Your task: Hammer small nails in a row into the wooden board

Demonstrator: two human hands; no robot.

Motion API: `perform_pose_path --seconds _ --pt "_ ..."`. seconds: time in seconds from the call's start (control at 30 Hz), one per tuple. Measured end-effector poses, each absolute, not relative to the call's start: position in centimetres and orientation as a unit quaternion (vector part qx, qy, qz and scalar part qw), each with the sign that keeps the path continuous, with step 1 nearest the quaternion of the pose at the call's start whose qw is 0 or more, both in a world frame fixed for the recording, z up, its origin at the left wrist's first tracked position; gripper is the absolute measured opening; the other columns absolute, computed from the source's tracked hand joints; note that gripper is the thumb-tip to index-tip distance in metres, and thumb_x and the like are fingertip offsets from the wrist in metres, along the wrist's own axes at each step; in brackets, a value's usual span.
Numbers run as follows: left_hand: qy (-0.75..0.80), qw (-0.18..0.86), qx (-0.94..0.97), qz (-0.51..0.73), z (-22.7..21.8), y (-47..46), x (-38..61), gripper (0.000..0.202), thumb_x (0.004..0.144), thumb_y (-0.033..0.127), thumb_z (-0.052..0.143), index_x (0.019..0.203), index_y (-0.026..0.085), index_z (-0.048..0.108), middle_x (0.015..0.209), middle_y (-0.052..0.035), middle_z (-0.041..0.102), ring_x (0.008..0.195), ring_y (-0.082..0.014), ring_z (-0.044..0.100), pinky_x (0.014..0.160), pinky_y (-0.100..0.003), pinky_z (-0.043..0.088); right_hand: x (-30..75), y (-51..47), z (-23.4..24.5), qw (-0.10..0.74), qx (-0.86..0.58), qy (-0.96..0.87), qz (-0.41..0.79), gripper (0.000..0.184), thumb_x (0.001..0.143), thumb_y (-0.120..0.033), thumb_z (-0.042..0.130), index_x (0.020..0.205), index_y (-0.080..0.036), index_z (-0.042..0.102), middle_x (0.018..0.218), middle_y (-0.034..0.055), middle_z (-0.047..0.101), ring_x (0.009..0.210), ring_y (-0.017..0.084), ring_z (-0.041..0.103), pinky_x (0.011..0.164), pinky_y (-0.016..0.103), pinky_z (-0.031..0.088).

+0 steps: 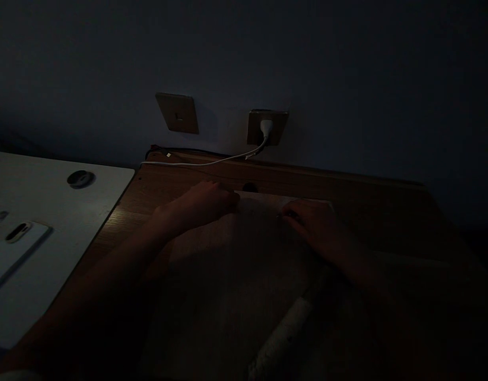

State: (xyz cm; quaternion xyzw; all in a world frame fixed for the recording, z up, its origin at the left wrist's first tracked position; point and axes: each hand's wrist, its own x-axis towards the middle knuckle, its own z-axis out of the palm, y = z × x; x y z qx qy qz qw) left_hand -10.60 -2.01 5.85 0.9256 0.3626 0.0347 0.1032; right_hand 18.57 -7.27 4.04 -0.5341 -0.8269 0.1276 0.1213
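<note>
"Fingers curl inward on the left hand, by the pale sheet's far edge; can't tell if they grip it."

"And the right hand?"

"Bent, thumb towards fingertips, over the sheet's far right; too dark to tell what's pinched. I'd handle both sides evenly, keeping the sheet flat on the wooden desk."

"Anything in the way?"

"Not the phone on the white table, left; white cable lies beyond. That pale roll-like thing, near right, could snag the sheet."
</note>
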Motion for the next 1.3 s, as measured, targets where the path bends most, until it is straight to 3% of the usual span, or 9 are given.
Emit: perform_pose_path --seconds 0.17,0.27,0.47,0.57,0.67,0.83,1.07,1.17,1.3 --pt "0.352 0.171 0.915 0.1 6.0 -1.9 -10.3 0.013 0.096 0.023 0.069 0.088 0.017 0.077 0.085 -0.0055 0.077 0.073 -0.0164 0.068 0.067 -0.026 0.045 17.8 -7.6 4.0 0.114 -0.53 -0.828 0.142 0.029 0.093 -0.005 0.058 0.107 -0.021 0.078 0.104 0.0079 0.08 0.094 0.025 0.076 0.085 0.036 0.056" --pt "0.34 0.314 0.875 0.139 5.8 -1.3 -10.5 0.013 0.095 0.019 0.065 0.089 0.017 0.076 0.082 -0.0032 0.075 0.071 -0.0144 0.067 0.066 -0.025 0.044 17.4 -7.7 4.1 0.102 -0.533 -0.828 0.139 0.027 0.096 -0.006 0.058 0.11 -0.017 0.079 0.106 0.0099 0.079 0.095 0.025 0.075 0.086 0.036 0.057" --pt "0.303 0.68 0.625 0.235 4.7 -0.4 -10.7 0.02 0.091 0.033 0.073 0.085 0.014 0.068 0.075 -0.0014 0.064 0.065 -0.0112 0.059 0.061 -0.023 0.046 16.8 -7.9 4.1 0.089 -0.529 -0.835 0.123 0.03 0.097 -0.004 0.053 0.104 -0.017 0.079 0.104 0.0103 0.078 0.094 0.024 0.075 0.085 0.035 0.057" --pt "0.312 0.766 0.466 0.314 4.0 -0.5 -10.2 0.016 0.084 0.028 0.074 0.085 0.015 0.065 0.078 -0.0014 0.062 0.066 -0.0105 0.057 0.06 -0.021 0.046 16.8 -7.9 4.0 0.094 -0.518 -0.842 0.117 0.033 0.095 -0.001 0.05 0.104 -0.017 0.078 0.105 0.0104 0.077 0.096 0.024 0.074 0.088 0.036 0.058" --pt "0.327 0.786 0.401 0.338 4.0 -0.8 -9.4 0.014 0.084 0.025 0.067 0.076 0.016 0.06 0.073 0.0003 0.054 0.063 -0.0093 0.051 0.058 -0.021 0.043 17.0 -7.9 4.1 0.097 -0.51 -0.847 0.117 0.031 0.094 -0.002 0.05 0.103 -0.015 0.077 0.103 0.0113 0.077 0.094 0.024 0.074 0.088 0.037 0.059" --pt "0.378 0.682 0.554 0.291 4.4 -1.4 -8.6 0.026 0.088 0.037 0.062 0.071 0.019 0.053 0.064 0.0049 0.041 0.053 -0.0083 0.034 0.049 -0.022 0.027 17.2 -8.0 4.3 0.141 -0.518 -0.837 0.108 0.029 0.091 -0.003 0.053 0.104 -0.016 0.076 0.107 0.0116 0.078 0.096 0.026 0.075 0.089 0.04 0.059" --pt "0.4 0.273 0.863 0.144 4.8 -2.2 -8.9 0.021 0.088 0.031 0.073 0.106 0.02 0.076 0.075 0.0011 0.065 0.066 -0.0136 0.058 0.061 -0.026 0.035 15.9 -8.1 3.7 0.17 -0.523 -0.825 0.131 0.03 0.093 -0.005 0.054 0.105 -0.018 0.078 0.105 0.0104 0.08 0.095 0.026 0.076 0.088 0.041 0.06" --pt "0.363 0.207 0.902 0.105 4.8 -2.4 -9.1 0.026 0.091 0.023 0.071 0.116 0.022 0.077 0.089 -0.0028 0.076 0.074 -0.017 0.068 0.064 -0.027 0.039 15.5 -8.1 3.2 0.163 -0.533 -0.821 0.127 0.035 0.09 -0.001 0.052 0.108 -0.016 0.079 0.109 0.0125 0.081 0.099 0.027 0.076 0.092 0.043 0.059" --pt "0.324 0.166 0.928 0.078 4.7 -2.4 -9.2 0.019 0.095 0.015 0.064 0.105 0.021 0.079 0.099 -0.0059 0.081 0.083 -0.0193 0.074 0.067 -0.027 0.042 15.3 -8.1 2.8 0.18 -0.533 -0.816 0.134 0.036 0.093 -0.004 0.052 0.112 -0.017 0.08 0.112 0.0123 0.081 0.101 0.027 0.076 0.094 0.042 0.058"
